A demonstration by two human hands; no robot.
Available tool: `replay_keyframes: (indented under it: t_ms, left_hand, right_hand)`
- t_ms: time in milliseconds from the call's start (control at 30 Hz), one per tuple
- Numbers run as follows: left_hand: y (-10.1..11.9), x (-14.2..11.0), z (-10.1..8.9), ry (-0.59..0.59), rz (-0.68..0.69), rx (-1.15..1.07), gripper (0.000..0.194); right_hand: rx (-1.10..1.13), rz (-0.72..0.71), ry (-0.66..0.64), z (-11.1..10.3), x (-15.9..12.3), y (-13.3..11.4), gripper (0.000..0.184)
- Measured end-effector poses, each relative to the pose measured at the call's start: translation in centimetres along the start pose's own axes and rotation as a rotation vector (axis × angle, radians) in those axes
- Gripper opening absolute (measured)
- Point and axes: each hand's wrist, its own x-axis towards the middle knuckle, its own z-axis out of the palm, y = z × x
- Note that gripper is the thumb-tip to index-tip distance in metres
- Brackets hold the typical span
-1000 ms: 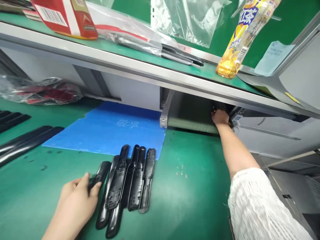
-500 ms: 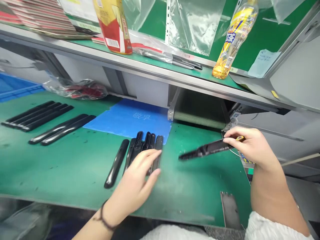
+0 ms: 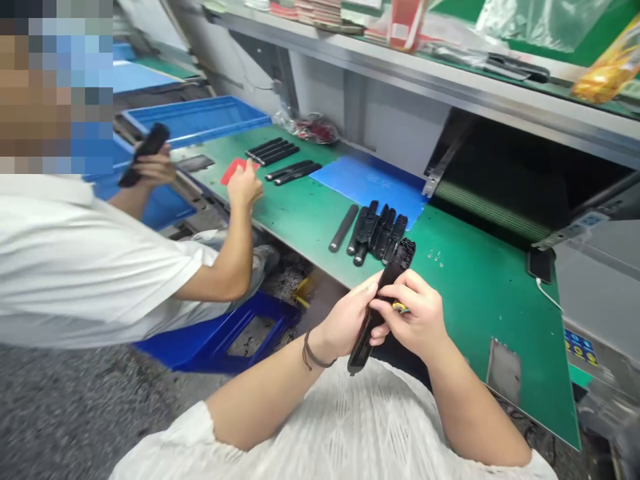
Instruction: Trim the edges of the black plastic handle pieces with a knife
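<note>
My left hand [image 3: 350, 317] is closed around a long black plastic part [image 3: 397, 261], held tilted in front of my body. Its far end shows a ribbed, hollow inside. My right hand [image 3: 413, 313] pinches a small yellow-and-green tool [image 3: 401, 307], mostly hidden by the fingers, and its fingertips touch the part's middle. On the table just beyond lies a group of similar black parts [image 3: 370, 227], some with the hollow side up.
A person in a white top sits at left, one hand [image 3: 245, 183] near a red piece [image 3: 235, 171], the other holding a black part [image 3: 145, 155]. More black parts [image 3: 295, 171] lie near a blue sheet [image 3: 373, 183]. A phone [image 3: 541, 265] and a grey metal plate [image 3: 504, 370] lie at right.
My view has swung left and down, bringing the co-worker into sight. My left hand has left the group of parts and grips the black part that my right hand carried.
</note>
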Motion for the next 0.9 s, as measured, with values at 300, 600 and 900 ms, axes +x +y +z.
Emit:
replay_keyframes:
  t_ms: [300,600,900]
  left_hand:
    - [0.9,-8.9,-3.9,0.225,0.152,0.002,0.037]
    - [3.5,-11.9,-7.8,0.563,0.449,-0.127,0.052]
    - [1.9,-9.2,-3.2,0.584,0.567,-0.137,0.049]
  right_hand:
    - [0.194,0.121,0.331,7.2,-0.8,-4.8,0.015]
    - [0.173,-0.136,0.104,13.2,-3.2,-3.2,0.026]
    - [-0.015,-0.504,-0.099,10.3,-8.1,-6.1,0.007]
